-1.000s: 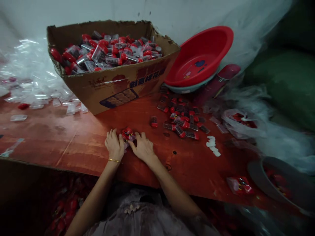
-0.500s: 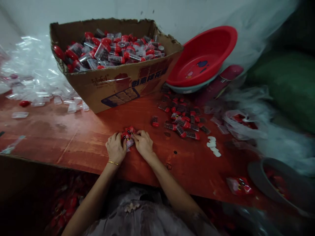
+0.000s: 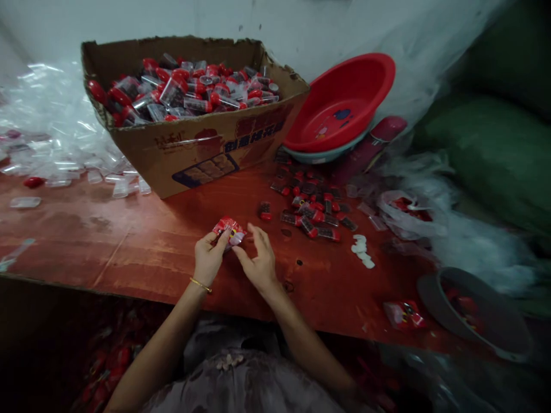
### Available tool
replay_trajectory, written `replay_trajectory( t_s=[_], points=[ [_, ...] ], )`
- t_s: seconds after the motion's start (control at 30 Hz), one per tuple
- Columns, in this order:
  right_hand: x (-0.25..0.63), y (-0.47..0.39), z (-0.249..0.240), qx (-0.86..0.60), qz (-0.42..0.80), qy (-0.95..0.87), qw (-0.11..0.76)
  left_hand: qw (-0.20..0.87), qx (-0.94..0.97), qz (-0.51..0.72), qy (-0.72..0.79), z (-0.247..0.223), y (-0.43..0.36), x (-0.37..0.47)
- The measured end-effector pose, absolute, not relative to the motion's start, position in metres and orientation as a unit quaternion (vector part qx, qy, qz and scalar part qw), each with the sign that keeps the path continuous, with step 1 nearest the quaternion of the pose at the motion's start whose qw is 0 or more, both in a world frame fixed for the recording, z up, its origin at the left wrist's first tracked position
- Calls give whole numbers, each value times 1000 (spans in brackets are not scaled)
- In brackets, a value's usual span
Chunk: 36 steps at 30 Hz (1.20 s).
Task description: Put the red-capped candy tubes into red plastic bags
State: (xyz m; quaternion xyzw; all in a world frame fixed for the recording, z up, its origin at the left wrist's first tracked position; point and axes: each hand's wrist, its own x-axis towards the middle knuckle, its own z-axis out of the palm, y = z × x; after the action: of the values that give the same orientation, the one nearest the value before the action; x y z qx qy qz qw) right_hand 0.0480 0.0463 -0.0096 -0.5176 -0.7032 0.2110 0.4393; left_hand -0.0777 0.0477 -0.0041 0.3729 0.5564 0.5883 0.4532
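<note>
Best gripped lightly, a red packet [image 3: 228, 222] is pinched by the left hand [image 3: 208, 259], the right hand [image 3: 260, 265] opened at four o'clock.

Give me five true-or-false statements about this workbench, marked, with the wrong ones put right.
1. The left hand pinches a red printed packet. True.
2. The cardboard box is closed. False: it stands open, heaped with red-capped clear tubes.
3. The red plastic basin leans at a tilt, with a pale basin beneath it. True.
4. The gold bracelet is on the right wrist. False: it is on the left wrist.
5. A second red packet lies beside the grey bowl, at its left in the picture. True.
</note>
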Motion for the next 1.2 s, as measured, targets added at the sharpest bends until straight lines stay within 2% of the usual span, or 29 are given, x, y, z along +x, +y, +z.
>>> replay_trajectory(
  t_s=[0.1,0.17,0.23,0.33,0.47,0.57,0.7,0.8,0.87,0.97,1.07,1.2],
  points=[
    [53,45,-13,-476,435,-600,473,448,384,600,540,-3,42,-68],
    [57,44,-16,-454,498,-559,483,427,411,595,543,-4,38,-63],
    [59,43,-18,-466,489,-545,496,393,438,587,557,-6,34,-58],
    [61,41,-19,-505,415,-568,500,384,438,578,572,-9,31,-49],
    [60,40,-21,-542,310,-614,483,517,319,599,521,-8,30,-37],
    [60,40,-20,-523,310,-649,457,575,237,603,499,-5,34,-39],
    [75,63,-9,-462,320,-749,351,572,182,602,526,0,41,-56],
    [100,111,3,-478,173,-823,252,570,155,595,544,7,45,-69],
    [115,147,7,-518,77,-839,148,593,153,584,533,12,47,-73],
    [127,184,8,-474,34,-880,16,646,156,552,503,19,47,-75],
    [129,185,6,-428,23,-903,-34,675,144,533,490,22,45,-76],
    [131,155,2,-430,21,-902,-36,690,115,519,492,17,39,-78]
  ],
)
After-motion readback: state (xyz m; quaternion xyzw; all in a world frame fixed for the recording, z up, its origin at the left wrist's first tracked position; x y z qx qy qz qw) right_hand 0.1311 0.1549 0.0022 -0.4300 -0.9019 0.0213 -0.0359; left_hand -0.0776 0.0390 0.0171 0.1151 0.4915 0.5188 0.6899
